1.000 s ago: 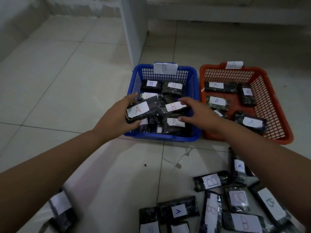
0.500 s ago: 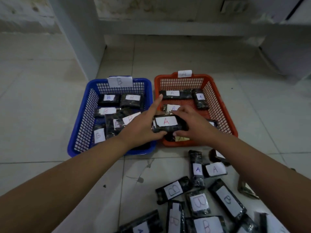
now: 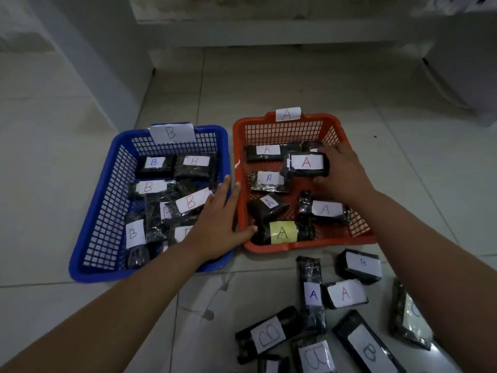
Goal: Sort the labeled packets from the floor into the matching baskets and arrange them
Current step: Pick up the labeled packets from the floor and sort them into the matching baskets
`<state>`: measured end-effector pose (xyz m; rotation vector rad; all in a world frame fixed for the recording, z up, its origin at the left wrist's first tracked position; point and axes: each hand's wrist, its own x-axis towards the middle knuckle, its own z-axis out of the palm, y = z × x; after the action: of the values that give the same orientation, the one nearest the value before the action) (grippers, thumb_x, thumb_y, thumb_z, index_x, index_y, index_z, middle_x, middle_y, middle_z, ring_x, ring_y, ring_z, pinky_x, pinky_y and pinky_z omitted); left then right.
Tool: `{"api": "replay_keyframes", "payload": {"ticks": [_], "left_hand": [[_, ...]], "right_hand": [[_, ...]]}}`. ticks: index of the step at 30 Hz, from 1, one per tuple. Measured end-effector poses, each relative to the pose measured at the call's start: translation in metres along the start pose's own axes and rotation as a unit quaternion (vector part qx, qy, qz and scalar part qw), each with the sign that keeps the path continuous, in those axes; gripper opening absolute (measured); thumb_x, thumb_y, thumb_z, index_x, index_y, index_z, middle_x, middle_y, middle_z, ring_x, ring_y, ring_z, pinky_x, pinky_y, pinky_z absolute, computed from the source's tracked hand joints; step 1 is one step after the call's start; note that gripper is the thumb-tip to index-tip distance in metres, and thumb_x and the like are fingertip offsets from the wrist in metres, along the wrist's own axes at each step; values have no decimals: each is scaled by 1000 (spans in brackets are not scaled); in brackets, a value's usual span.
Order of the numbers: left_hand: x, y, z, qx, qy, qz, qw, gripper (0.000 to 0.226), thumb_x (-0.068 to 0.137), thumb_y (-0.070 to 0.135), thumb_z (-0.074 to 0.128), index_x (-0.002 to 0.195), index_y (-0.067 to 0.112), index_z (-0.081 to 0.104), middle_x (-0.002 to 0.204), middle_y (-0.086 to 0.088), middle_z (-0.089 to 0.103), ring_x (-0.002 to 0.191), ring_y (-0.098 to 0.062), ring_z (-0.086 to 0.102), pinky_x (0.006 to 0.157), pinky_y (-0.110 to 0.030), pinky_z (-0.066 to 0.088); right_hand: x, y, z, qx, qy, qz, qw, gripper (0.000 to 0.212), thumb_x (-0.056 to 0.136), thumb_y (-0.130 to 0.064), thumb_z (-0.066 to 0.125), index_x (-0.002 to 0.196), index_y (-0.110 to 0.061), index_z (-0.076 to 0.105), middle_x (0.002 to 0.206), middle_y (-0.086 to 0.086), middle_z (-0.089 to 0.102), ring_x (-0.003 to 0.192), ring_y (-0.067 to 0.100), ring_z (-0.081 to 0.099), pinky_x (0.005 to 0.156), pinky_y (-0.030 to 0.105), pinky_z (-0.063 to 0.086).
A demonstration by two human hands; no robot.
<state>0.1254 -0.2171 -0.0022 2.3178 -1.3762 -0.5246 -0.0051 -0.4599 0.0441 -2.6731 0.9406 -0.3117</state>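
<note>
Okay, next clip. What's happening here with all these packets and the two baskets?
A person is sorting lettered packets from the floor into two tagged baskets. The right hand grips a packet marked A over the orange basket, tagged A, which holds several A packets. The left hand lies flat, fingers straight, where the blue basket, full of B packets, meets the orange one. Mixed A and B packets lie on the floor.

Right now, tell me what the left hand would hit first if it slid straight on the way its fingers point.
The left hand lies open, fingers pointing away between the baskets. It would probably meet the blue basket's right wall first, though depth is unclear.
</note>
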Motion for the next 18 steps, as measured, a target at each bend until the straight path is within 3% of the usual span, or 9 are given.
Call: {"api": "replay_keyframes", "payload": {"ticks": [4,8,11,15,18], "left_hand": [[1,1,3,3,24,2,1000,99,82,61,52,149,28,-14,155,6,-27,145,-18,-12,117,-38,2],[2,-1,4,-7,20,3,1000,99,83,59,52,149,29,-15,153,11,-30,145,-15,-12,118,-40,11],[2,-1,5,-15,17,4,1000,98,81,60,48,148,31,-15,151,15,-31,145,-12,-13,118,-41,15],[2,-2,5,0,20,10,1000,96,82,59,48,148,30,-17,151,13,-32,144,-11,-15,117,-36,10],[2,-1,6,6,19,15,1000,96,85,57,50,147,29,-17,152,11,-31,144,-13,-16,117,-34,7]], "right_hand": [[29,5,31,27,-12,42,999,67,71,-16,77,132,-12,49,134,15,46,121,31,45,105,38,34],[50,6,59,-28,-24,43,998,67,73,-25,76,132,-16,48,139,10,46,128,28,40,110,39,25],[60,4,70,-43,-17,53,998,65,75,-21,72,134,-20,44,139,9,46,129,31,37,109,42,25],[60,-4,79,-82,-69,66,992,48,86,-12,56,132,-19,43,136,11,47,124,36,37,102,45,32],[52,-6,82,-106,-80,71,989,54,89,-15,52,140,-22,36,146,9,38,133,38,28,109,49,24]]}}
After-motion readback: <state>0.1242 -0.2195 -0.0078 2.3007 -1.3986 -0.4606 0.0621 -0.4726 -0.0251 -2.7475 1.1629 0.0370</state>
